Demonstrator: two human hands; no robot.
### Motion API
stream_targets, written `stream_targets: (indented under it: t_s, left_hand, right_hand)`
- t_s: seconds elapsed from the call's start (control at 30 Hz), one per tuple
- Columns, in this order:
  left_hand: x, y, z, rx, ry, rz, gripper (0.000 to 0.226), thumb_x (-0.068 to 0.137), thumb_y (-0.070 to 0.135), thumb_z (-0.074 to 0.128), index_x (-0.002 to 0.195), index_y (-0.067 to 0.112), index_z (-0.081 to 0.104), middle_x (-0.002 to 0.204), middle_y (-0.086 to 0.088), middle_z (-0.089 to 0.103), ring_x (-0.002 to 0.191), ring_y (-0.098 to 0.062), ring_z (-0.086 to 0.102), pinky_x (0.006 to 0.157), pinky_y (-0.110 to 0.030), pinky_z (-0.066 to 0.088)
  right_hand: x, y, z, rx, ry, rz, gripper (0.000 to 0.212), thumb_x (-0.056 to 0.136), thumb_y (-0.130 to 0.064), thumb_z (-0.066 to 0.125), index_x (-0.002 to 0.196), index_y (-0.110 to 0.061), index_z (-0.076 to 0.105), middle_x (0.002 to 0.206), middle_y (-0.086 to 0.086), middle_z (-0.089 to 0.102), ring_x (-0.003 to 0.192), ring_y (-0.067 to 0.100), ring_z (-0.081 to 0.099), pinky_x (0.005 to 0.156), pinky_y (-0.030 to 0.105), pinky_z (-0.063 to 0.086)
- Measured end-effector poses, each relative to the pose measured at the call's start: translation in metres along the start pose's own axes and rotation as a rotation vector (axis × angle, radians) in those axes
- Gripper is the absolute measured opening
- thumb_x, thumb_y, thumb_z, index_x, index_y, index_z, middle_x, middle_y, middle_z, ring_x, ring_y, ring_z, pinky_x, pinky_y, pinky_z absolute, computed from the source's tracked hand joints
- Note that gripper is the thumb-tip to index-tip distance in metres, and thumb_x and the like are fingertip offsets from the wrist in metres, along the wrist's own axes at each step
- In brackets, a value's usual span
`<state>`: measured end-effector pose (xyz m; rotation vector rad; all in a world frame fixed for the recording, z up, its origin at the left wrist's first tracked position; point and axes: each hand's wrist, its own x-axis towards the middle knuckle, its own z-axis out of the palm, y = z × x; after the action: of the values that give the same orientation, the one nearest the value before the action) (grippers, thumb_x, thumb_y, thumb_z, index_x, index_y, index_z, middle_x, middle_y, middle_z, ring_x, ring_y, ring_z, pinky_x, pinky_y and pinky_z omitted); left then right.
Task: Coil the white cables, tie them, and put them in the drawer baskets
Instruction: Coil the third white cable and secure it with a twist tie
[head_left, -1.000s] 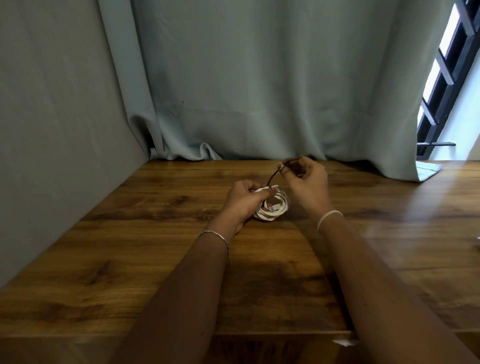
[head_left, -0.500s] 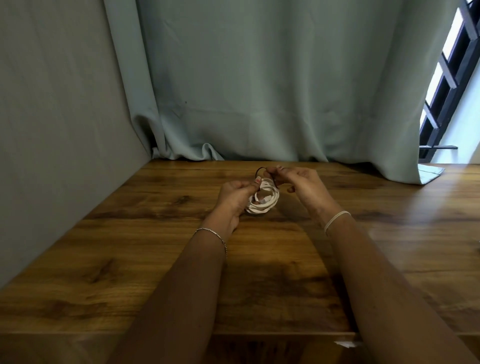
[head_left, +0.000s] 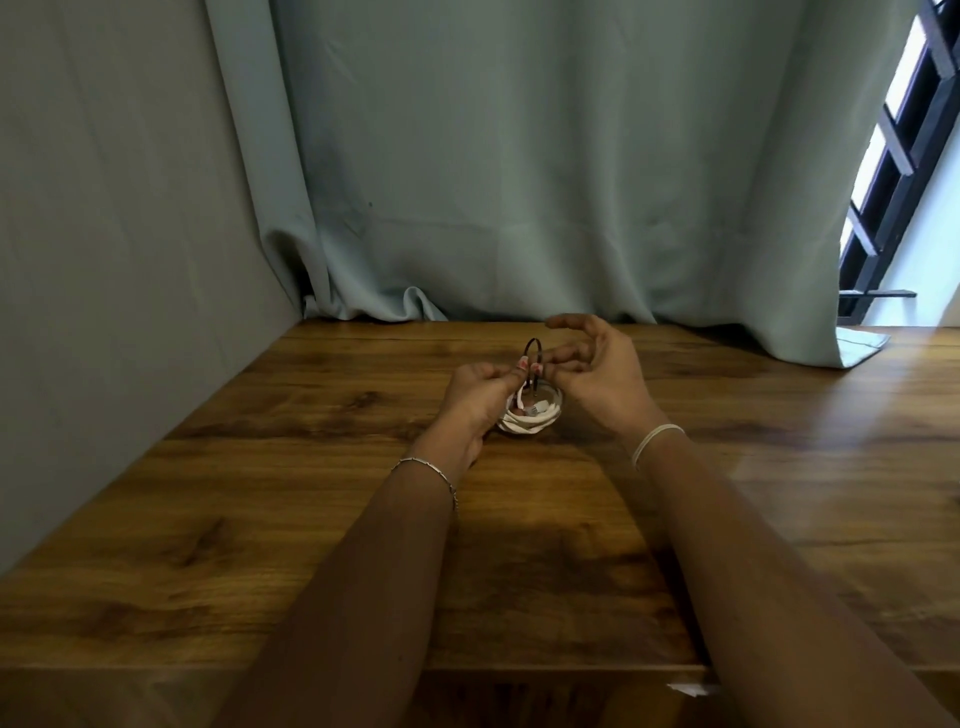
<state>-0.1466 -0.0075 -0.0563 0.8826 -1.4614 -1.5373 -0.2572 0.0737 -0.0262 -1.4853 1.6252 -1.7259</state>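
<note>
"Wooden table (head_left: 311, 519), far middle: is that where the coiled white cable (head_left: 530, 415) lies, between the two hands?"

"Yes, flat on the wood. A dark tie (head_left: 534, 344) now stands up from it as a small loop. A second ago the right hand had it stretched up and to the right; it has come back in over the coil."

"So it's being wrapped?"

"I'd judge another turn is going on, and the tying isn't finished. The left hand (head_left: 475, 392) has its fingers curled and pinches the tie's foot just above the coil. The right hand (head_left: 597, 374) reaches the loop with its lower fingertips, forefinger lifted and spread away. Whether it truly pinches, I cannot tell."

"Room to work?"

"The wood stretches well out to either side and back to the near edge. Behind, the curtain (head_left: 519, 156) rests on the tabletop near the hands. A grey wall (head_left: 104, 260) shuts in the left, a barred window (head_left: 904, 156) the right. No drawer baskets in sight."
</note>
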Motion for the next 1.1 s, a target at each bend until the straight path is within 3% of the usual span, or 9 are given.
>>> stream_targets:
  t_s: [0.17, 0.3, 0.4, 0.53, 0.63, 0.77, 0.87, 0.97, 1.1]
  left_hand:
    - [0.0, 0.002, -0.002, -0.043, 0.036, 0.003, 0.012, 0.089, 0.022, 0.068, 0.081, 0.013, 0.07, 0.084, -0.007, 0.073, 0.081, -0.022, 0.068, 0.087, -0.04, 0.056]
    - [0.002, 0.001, -0.004, -0.039, 0.027, 0.014, 0.012, 0.09, 0.021, 0.066, 0.084, 0.011, 0.07, 0.089, -0.011, 0.073, 0.084, -0.024, 0.069, 0.089, -0.042, 0.056]
    - [0.0, 0.003, -0.003, -0.051, 0.047, 0.035, 0.011, 0.091, 0.019, 0.064, 0.086, 0.011, 0.069, 0.09, -0.011, 0.073, 0.082, -0.023, 0.069, 0.083, -0.038, 0.057]
    - [-0.001, 0.005, -0.003, -0.082, 0.082, 0.059, 0.008, 0.092, 0.015, 0.063, 0.09, 0.009, 0.068, 0.082, -0.005, 0.071, 0.069, -0.014, 0.068, 0.063, -0.025, 0.055]
    - [0.0, 0.006, -0.004, -0.085, 0.088, 0.059, 0.006, 0.09, 0.012, 0.064, 0.092, 0.01, 0.069, 0.083, -0.005, 0.071, 0.073, -0.016, 0.068, 0.064, -0.026, 0.055]
    - [-0.003, 0.005, -0.001, -0.066, 0.023, 0.032, 0.007, 0.089, 0.015, 0.067, 0.091, 0.009, 0.07, 0.091, -0.011, 0.073, 0.082, -0.022, 0.07, 0.076, -0.033, 0.057]
    - [-0.003, 0.005, 0.001, -0.047, 0.027, 0.021, 0.009, 0.088, 0.018, 0.068, 0.091, 0.009, 0.071, 0.086, -0.01, 0.074, 0.077, -0.021, 0.071, 0.072, -0.032, 0.058]
    - [-0.002, 0.004, -0.001, -0.086, 0.061, 0.025, 0.012, 0.087, 0.02, 0.07, 0.087, 0.008, 0.071, 0.079, -0.008, 0.074, 0.068, -0.018, 0.07, 0.063, -0.028, 0.056]
    - [-0.003, 0.005, -0.002, -0.101, 0.068, 0.032, 0.011, 0.087, 0.019, 0.069, 0.082, 0.009, 0.07, 0.076, -0.008, 0.072, 0.064, -0.018, 0.068, 0.061, -0.026, 0.055]
  right_hand:
    - [0.004, 0.007, 0.002, -0.204, 0.006, -0.092, 0.03, 0.075, 0.006, 0.075, 0.081, -0.021, 0.062, 0.081, -0.005, 0.068, 0.077, 0.009, 0.067, 0.073, 0.023, 0.053]
    - [0.004, 0.008, 0.001, -0.12, -0.03, -0.054, 0.037, 0.074, 0.003, 0.077, 0.101, -0.017, 0.063, 0.083, 0.005, 0.073, 0.082, 0.012, 0.071, 0.076, 0.027, 0.057]
    - [0.005, 0.008, 0.003, -0.149, -0.043, -0.06, 0.028, 0.074, 0.003, 0.077, 0.089, -0.019, 0.069, 0.086, -0.002, 0.073, 0.082, 0.009, 0.07, 0.078, 0.03, 0.058]
    - [0.004, 0.011, 0.006, -0.352, -0.04, -0.167, 0.021, 0.079, -0.008, 0.075, 0.083, -0.027, 0.067, 0.085, -0.013, 0.069, 0.083, -0.002, 0.064, 0.077, 0.019, 0.05]
    - [0.005, 0.014, 0.007, -0.475, -0.021, -0.224, 0.015, 0.081, -0.017, 0.074, 0.086, -0.028, 0.066, 0.094, -0.009, 0.062, 0.09, 0.003, 0.052, 0.077, 0.02, 0.039]
    - [0.006, 0.012, 0.005, -0.207, 0.021, -0.112, 0.016, 0.08, -0.016, 0.075, 0.079, -0.028, 0.065, 0.084, -0.013, 0.066, 0.085, 0.006, 0.057, 0.088, 0.039, 0.049]
    - [0.004, 0.014, 0.002, -0.29, 0.03, -0.117, 0.016, 0.081, -0.023, 0.075, 0.077, -0.033, 0.063, 0.08, -0.017, 0.066, 0.086, 0.0, 0.058, 0.093, 0.039, 0.037]
    - [0.0, 0.015, 0.004, -0.55, 0.046, -0.176, 0.015, 0.085, -0.025, 0.069, 0.083, -0.036, 0.059, 0.088, -0.017, 0.066, 0.1, 0.006, 0.053, 0.084, 0.034, 0.019]
    - [-0.005, 0.013, 0.005, -0.626, 0.034, -0.202, 0.014, 0.088, -0.023, 0.065, 0.091, -0.035, 0.06, 0.091, -0.017, 0.063, 0.104, 0.008, 0.048, 0.083, 0.031, 0.015]
